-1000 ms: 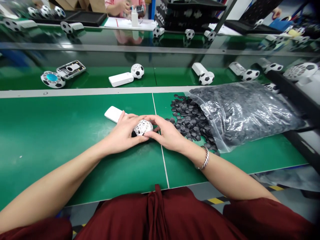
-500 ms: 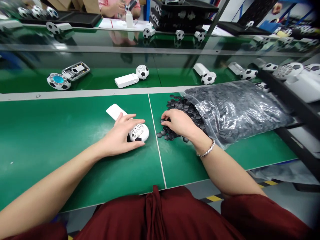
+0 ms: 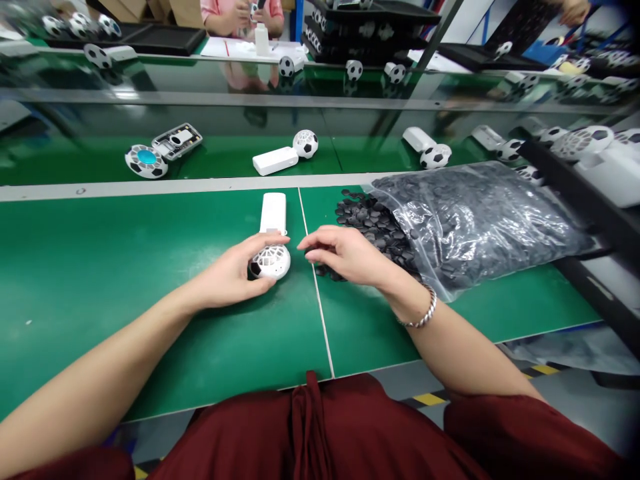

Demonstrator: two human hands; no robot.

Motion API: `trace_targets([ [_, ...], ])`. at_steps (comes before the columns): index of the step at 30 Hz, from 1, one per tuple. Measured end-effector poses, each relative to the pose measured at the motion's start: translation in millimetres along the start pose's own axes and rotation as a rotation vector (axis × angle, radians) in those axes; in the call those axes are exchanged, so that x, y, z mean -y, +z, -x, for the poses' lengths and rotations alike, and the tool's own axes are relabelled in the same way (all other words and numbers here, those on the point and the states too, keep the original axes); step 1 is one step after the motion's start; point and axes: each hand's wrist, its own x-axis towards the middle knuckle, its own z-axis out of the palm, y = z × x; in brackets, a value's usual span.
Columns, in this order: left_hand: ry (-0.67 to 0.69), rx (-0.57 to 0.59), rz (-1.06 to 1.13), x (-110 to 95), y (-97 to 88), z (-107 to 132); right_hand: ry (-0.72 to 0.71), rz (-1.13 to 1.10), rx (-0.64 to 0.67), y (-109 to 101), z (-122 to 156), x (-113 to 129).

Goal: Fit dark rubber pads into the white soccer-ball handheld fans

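My left hand (image 3: 233,270) is closed around the round soccer-ball head (image 3: 273,261) of a white device, thumb at the near side and fingers at the far side. The head has an open white lattice on top and a black patch at its left. Its flat white handle (image 3: 273,212) points away from me on the green bench. To the right, my right hand (image 3: 345,255) is pinched, with a small dark piece just showing at the fingertips. Behind and beneath that hand lies a heap of small black plastic pieces (image 3: 375,220), partly hidden by it.
A clear plastic bag (image 3: 480,220) full of black pieces lies at the right, its mouth toward the heap. Beyond the pale rail (image 3: 200,185), several ball-headed devices sit on a green belt. A black rack (image 3: 575,180) stands far right. Across the line, a person (image 3: 243,17) works.
My left hand has turned the device so its handle points straight away. My right hand has moved left, off the heap toward the ball head. Devices on the near belt have shifted right.
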Motion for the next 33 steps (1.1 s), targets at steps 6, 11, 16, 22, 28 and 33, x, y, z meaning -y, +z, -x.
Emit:
trace_targets([
  [6,-0.011,-0.045,0.004,-1,4.8,-1,-0.185,-0.16,-0.006,14,2,6],
  [11,0.006,-0.093,0.025,-7,12.8,-2,-0.22,-0.147,-0.035,19,2,8],
  [16,-0.015,-0.123,0.076,-8,16.1,-5,-0.201,-0.109,-0.073,23,1,7],
  [22,-0.023,-0.161,0.148,-11,19.9,-6,-0.114,-0.286,-0.075,29,-5,4],
  [28,-0.071,-0.176,0.239,-11,21.8,-6,0.011,-0.37,-0.036,31,-11,8],
  [33,-0.071,-0.178,0.268,-12,22.3,-5,0.105,-0.384,-0.068,41,-11,-3],
])
